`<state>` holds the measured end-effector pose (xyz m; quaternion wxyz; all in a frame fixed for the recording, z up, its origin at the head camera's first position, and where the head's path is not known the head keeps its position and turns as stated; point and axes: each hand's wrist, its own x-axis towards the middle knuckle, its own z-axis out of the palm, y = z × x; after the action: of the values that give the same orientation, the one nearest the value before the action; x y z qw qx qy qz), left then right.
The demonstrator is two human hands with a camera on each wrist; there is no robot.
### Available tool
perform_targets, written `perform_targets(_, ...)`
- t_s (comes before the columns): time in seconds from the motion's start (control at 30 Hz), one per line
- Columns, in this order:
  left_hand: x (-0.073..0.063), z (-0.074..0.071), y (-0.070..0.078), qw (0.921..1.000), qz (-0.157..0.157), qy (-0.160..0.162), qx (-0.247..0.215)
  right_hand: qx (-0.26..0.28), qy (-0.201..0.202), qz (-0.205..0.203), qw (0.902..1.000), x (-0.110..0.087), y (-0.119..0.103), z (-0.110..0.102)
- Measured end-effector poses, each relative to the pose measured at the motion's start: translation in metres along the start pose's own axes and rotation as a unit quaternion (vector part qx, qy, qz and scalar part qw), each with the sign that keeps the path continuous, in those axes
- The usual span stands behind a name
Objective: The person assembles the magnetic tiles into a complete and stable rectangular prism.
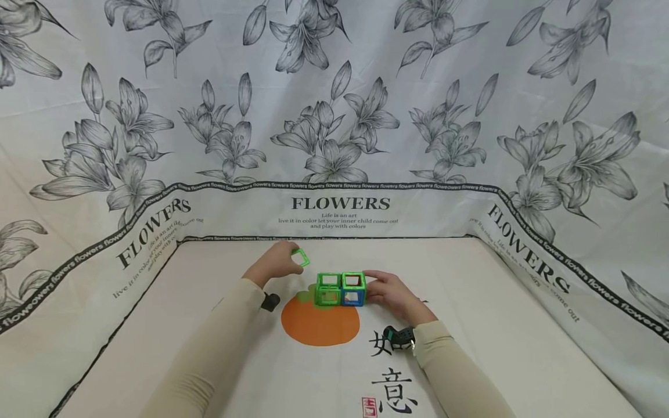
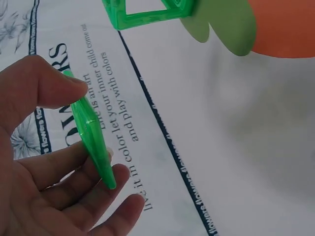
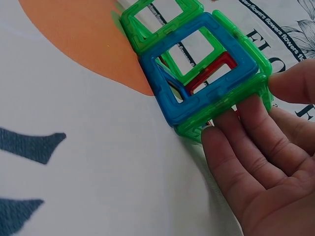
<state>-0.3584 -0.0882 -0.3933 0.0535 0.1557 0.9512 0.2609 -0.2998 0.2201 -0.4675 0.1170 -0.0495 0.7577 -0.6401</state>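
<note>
My left hand pinches a green square magnetic tile between thumb and fingers, held above the table to the left of the built cubes. In the left wrist view this tile appears nearly edge-on. Two joined magnetic-tile cubes stand side by side on the cloth, the left one green, the right one with a blue front tile and a green top. A red tile shows through the blue frame. At the right cube's side, my right hand holds it, thumb at the top edge and fingers against the green side.
The cubes stand at the upper edge of an orange fruit print on the white table cloth. Black characters are printed at the front right. A flower-patterned curtain encloses the back and sides.
</note>
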Motion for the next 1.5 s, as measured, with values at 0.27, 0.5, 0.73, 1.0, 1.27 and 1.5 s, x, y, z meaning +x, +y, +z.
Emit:
perform_targets(0.27, -0.008, -0.004, 0.013, 0.9987, 0.035, -0.016, 0.034, -0.001, 0.003, 0.0, 1.0, 0.001, 0.001, -0.001)
perform_targets(0.5, -0.014, -0.004, 0.026, 0.996, 0.058, -0.051, 0.045, 0.005, 0.001, -0.001, 1.0, 0.002, 0.001, -0.001)
perform_targets(0.73, -0.014, 0.004, 0.031, 0.9947, 0.059, -0.071, 0.047, 0.004, 0.0, 0.001, 1.0, 0.001, 0.0, 0.0)
perform_targets(1.0, -0.01, 0.015, 0.033, 0.992, 0.079, -0.089, 0.042, -0.004, 0.003, 0.005, 1.0, 0.002, 0.001, -0.001)
perform_targets(1.27, -0.007, 0.021, 0.038, 0.9906, 0.075, -0.103, 0.049, -0.006, 0.001, 0.003, 1.0, 0.004, 0.001, 0.0)
perform_targets(1.5, -0.007, 0.025, 0.04, 0.9899, 0.078, -0.101, 0.063, -0.002, -0.006, 0.0, 1.0, 0.007, 0.0, 0.002)
